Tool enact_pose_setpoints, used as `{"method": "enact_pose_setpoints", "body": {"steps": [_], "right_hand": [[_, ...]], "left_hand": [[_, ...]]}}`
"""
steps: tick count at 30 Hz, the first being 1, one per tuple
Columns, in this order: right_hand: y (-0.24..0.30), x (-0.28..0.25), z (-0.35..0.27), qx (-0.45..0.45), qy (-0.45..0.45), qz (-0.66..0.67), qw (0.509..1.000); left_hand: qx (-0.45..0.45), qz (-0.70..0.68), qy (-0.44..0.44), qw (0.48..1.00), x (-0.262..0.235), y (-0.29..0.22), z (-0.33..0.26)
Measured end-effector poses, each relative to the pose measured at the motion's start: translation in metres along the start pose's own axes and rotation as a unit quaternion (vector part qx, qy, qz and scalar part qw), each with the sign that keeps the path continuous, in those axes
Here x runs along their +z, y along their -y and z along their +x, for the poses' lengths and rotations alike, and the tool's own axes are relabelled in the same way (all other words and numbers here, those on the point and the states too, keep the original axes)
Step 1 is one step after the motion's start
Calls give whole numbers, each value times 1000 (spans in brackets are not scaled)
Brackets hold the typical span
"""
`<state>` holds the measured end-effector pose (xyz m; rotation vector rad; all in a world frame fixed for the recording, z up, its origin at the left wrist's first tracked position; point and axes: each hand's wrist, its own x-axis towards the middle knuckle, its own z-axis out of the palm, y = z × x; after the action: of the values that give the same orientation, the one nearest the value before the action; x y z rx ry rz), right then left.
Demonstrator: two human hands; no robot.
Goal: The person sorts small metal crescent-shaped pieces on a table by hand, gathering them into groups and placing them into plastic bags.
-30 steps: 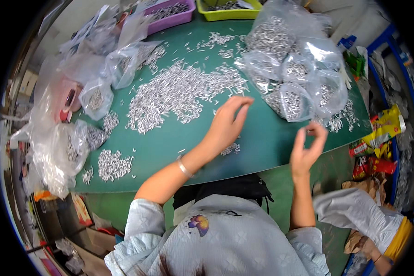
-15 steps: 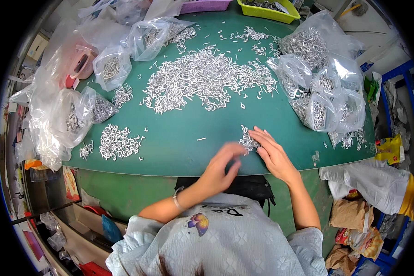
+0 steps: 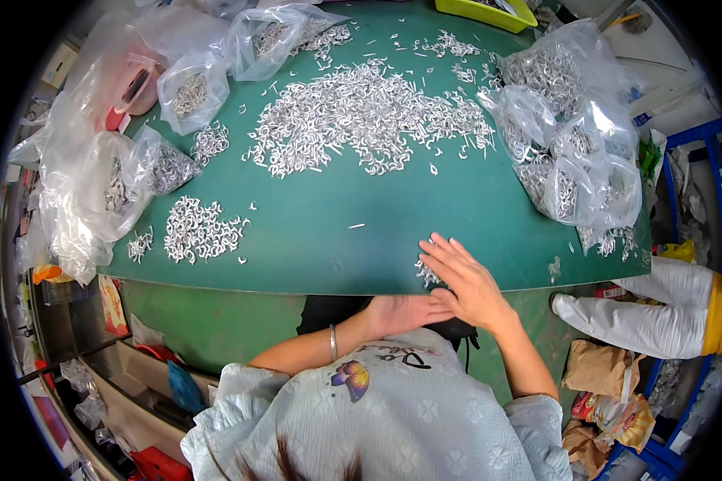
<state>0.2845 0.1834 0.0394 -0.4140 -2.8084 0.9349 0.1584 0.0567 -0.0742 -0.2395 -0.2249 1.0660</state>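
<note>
The right hand point(image 3: 464, 276) lies flat, fingers spread, on small silver metal hooks point(image 3: 425, 271) at the green tabletop point(image 3: 337, 248) edge; the left hand point(image 3: 405, 311) cups open just below.

- A large heap of small metal hooks point(image 3: 361, 116) lies on the table point(image 3: 313, 240), toward its far middle.
- A smaller pile of hooks point(image 3: 199, 230) lies nearer, to the left.
- Plastic bags of hooks point(image 3: 569, 152) stand along the right edge; more bags point(image 3: 96, 184) line the left edge.
- A tray point(image 3: 489, 11) sits at the far edge.
- At the near edge, the right hand point(image 3: 465, 280) lies flat on a few hooks point(image 3: 425, 271), with the left hand point(image 3: 405, 313) just below the rim.
</note>
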Motion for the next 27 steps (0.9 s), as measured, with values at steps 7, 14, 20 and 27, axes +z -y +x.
{"method": "enact_pose_setpoints", "body": {"steps": [7,14,20,27], "right_hand": [[21,32,-30,-19,-23,-3,1000],[28,53,-47,-95,-135,54,985],[0,18,-51,57,-416,27,907],[-36,17,-47,205,-543,92,809]], "left_hand": [[46,-44,-61,996,23,2,5],[14,13,-168,986,15,-3,-2],[-81,218,-335,913,55,2,-33],[-45,186,-305,933,141,4,92]]}}
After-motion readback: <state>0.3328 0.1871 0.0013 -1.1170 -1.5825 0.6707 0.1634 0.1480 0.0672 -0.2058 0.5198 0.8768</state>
